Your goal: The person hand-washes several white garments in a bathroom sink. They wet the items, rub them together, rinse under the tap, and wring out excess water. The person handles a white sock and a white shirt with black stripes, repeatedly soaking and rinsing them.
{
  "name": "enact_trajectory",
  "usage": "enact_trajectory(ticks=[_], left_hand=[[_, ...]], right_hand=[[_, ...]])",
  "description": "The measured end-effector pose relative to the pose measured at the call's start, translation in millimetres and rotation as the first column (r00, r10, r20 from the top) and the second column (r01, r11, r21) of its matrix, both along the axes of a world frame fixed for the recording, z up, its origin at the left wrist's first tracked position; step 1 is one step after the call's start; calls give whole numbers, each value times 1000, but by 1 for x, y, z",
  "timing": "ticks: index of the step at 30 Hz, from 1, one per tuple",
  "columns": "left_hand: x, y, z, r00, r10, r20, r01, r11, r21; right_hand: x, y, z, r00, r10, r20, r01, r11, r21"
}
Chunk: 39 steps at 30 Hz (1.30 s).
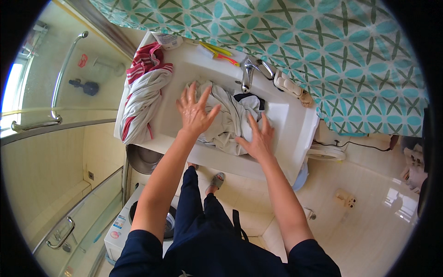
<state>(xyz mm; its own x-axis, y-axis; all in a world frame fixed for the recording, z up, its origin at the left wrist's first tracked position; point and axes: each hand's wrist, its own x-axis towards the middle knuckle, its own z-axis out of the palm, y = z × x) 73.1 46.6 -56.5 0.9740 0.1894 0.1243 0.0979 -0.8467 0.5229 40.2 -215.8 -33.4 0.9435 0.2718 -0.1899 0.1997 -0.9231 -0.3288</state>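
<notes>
A white sink (pixel 180 64) lies before me with a heap of wet-looking pale cloth (pixel 226 122) in its basin. A dark piece with a white part (pixel 249 98) shows at the heap's far right. My left hand (pixel 196 108) is over the heap's left side, fingers spread, holding nothing. On the right side of the cloth, my right hand (pixel 258 138) has its fingers apart, close to or touching the fabric; the exact contact is unclear. A twisted white garment with red parts (pixel 146 94) rests along the sink's left rim.
A chrome faucet (pixel 248 76) rises at the sink's back. Brushes with yellow and orange handles (pixel 221 54), a white tub (pixel 168 40) and a soap holder (pixel 287 84) line the back edge. Beyond hangs a patterned curtain (pixel 295 27). A metal basin (pixel 142 159) and a washing machine (pixel 117 231) are below left.
</notes>
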Motion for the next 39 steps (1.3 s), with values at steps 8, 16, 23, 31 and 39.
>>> enact_trajectory(ticks=[8,16,23,31,39], left_hand=[[24,-24,-52,895,-214,-391,356,872,336],[54,-27,-74,876,-192,-443,331,907,260],[98,-23,-116,918,-259,-299,338,906,253],[127,-26,-81,717,-233,-657,283,959,-31],[41,-8,-17,686,-329,-648,-108,836,-539]], right_hand=[[47,43,-33,982,91,-169,-119,978,-170],[80,53,-59,981,56,-184,-97,970,-221],[97,48,-132,989,-93,-114,68,975,-211],[125,27,-145,988,-146,-40,149,985,87],[73,-3,-23,865,115,-489,275,706,653]])
